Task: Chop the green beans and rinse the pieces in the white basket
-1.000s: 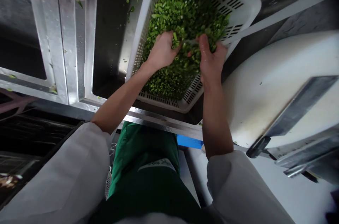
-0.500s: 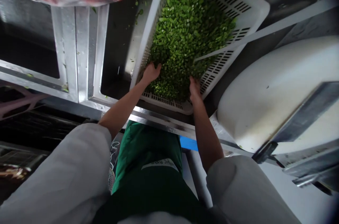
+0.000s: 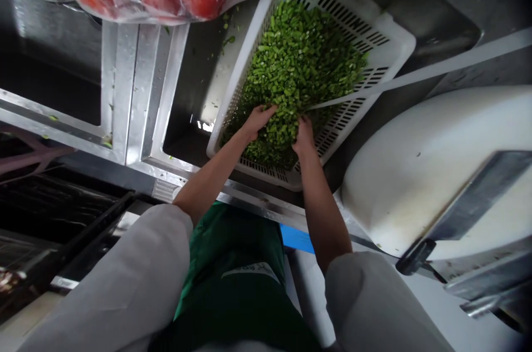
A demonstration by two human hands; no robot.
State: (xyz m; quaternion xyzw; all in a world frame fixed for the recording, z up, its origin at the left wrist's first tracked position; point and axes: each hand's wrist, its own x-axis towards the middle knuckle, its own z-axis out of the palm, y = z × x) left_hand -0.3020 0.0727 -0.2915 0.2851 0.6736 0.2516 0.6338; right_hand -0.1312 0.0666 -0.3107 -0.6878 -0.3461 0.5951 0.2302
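Fingers (image 3: 271, 111) are mostly buried in chopped greens (image 3: 295, 58), can't tell if they're pinching any. Left hand (image 3: 256, 121) and right hand (image 3: 305, 134) face each other, probably to corral the greens. It all sits in a slotted basket (image 3: 401, 43) toward 1 o'clock, down in the sink (image 3: 190, 91), likely so it drains there. Cleaver (image 3: 476, 199) on the rounded board (image 3: 386, 174), 3 o'clock.

Baggy white sleeves (image 3: 128, 269) go with a green apron (image 3: 241, 235) bearing a lettered patch (image 3: 255, 269).

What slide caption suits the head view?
Left hand and right hand among chopped green vegetables in a slotted white plastic basket, inside a steel sink.
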